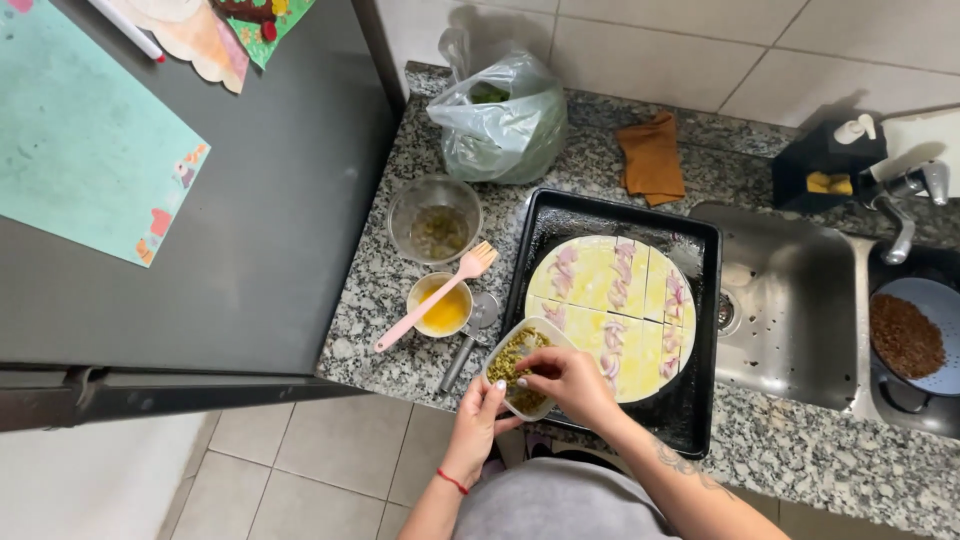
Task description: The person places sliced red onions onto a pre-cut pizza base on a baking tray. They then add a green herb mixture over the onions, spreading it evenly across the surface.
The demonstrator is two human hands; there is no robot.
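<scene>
Right hand [568, 382] pinching, green-filled white tub [517, 366]

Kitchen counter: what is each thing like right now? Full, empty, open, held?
Small white bowl: held tilted by left hand, holds chopped green bits.
Right hand: fingers pinching inside the bowl.
Black baking tray: holds a flat round dough topped with onion strips.
Yellow cup: filled with yellow liquid, pink brush resting across it.
Glass bowl: nearly empty.
Plastic bag: open on top.
</scene>
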